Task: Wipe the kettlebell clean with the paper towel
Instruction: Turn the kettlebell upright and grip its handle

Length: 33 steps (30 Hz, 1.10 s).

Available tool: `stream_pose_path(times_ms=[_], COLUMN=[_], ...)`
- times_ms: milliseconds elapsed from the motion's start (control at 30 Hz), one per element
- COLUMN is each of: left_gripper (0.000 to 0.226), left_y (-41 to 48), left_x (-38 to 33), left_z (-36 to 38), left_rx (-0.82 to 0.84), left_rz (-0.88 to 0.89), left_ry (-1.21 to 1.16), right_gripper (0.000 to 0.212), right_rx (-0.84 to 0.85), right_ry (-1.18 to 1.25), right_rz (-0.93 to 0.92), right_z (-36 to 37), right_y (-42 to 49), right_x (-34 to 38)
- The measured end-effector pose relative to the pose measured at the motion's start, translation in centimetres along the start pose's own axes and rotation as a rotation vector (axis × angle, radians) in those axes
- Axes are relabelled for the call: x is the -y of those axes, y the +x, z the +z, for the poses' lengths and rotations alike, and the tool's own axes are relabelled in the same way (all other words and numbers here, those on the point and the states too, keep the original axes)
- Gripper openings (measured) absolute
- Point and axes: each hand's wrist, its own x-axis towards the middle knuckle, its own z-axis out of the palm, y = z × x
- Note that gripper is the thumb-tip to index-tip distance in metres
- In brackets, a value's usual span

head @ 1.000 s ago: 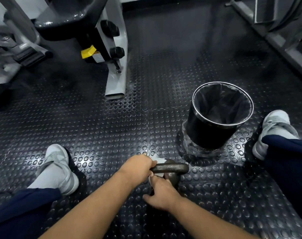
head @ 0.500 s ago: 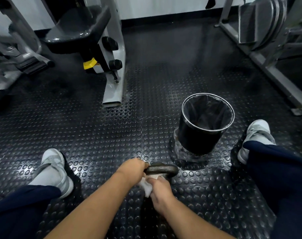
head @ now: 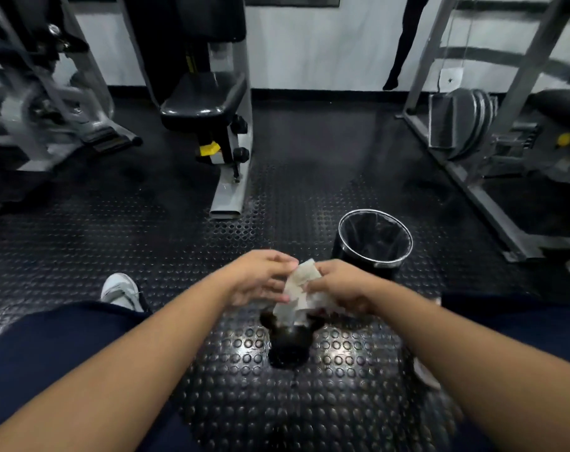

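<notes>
The dark kettlebell stands on the studded rubber floor between my legs, and no hand touches it. Above it both hands hold a crumpled, soiled white paper towel. My left hand pinches the towel's left edge with its fingertips. My right hand grips its right side, and part of the towel hangs down over the kettlebell's handle, hiding most of it.
A black bin with a liner stands just beyond my right hand. A seated weight machine is ahead on the left and a rack with weight plates on the right. My white shoe rests at the left.
My left hand has let go of the kettlebell's handle. Both hands have risen above the kettlebell and now hold the towel between them. The view has tilted up.
</notes>
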Motion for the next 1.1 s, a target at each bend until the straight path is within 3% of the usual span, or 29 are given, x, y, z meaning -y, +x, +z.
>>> stream_pose_path(times_ms=[100, 233, 400, 467, 533, 600, 667, 800, 967, 1100], left_gripper=[0.024, 0.038, 0.016, 0.015, 0.020, 0.024, 0.024, 0.032, 0.030, 0.014], left_y=[-0.8, -0.6, 0.8, 1.1, 1.6, 2.5, 4.1, 8.8, 15.8, 21.6], left_x=[-3.1, -5.1, -6.8, -7.7, -9.2, -10.9, -11.9, -11.1, -9.2, -8.6], left_z=[0.3, 2.0, 5.2, 6.8, 8.2, 9.2, 9.7, 10.5, 12.0, 12.7], left_rx=[-0.122, -0.204, -0.296, -0.278, -0.189, -0.108, -0.112, -0.267, -0.400, -0.356], left_rz=[0.127, 0.158, 0.190, 0.213, 0.234, 0.274, 0.312, 0.348, 0.364, 0.300], left_ry=[0.032, 0.155, 0.338, 0.277, 0.148, -0.007, -0.116, -0.071, 0.199, 0.345], right_gripper=[0.017, 0.019, 0.019, 0.024, 0.030, 0.047, 0.045, 0.024, 0.022, 0.008], right_rx=[-0.160, -0.059, -0.130, -0.102, 0.051, 0.200, 0.231, 0.071, -0.115, -0.185], right_ry=[-0.080, 0.321, 0.387, 0.317, 0.306, 0.375, 0.487, 0.590, 0.789, 0.630], right_rz=[-0.066, -0.057, -0.074, -0.034, 0.035, 0.045, 0.001, -0.006, 0.095, 0.188], right_z=[-2.4, -3.8, -7.3, -9.9, -12.5, -14.5, -15.6, -17.1, -20.8, -21.2], right_y=[0.0, -0.5, -2.3, -3.3, -4.0, -3.6, -2.8, 0.3, 4.2, 9.4], right_x=[3.3, 4.5, 3.1, 2.5, 2.3, 2.0, 2.1, 2.8, 1.3, -2.3])
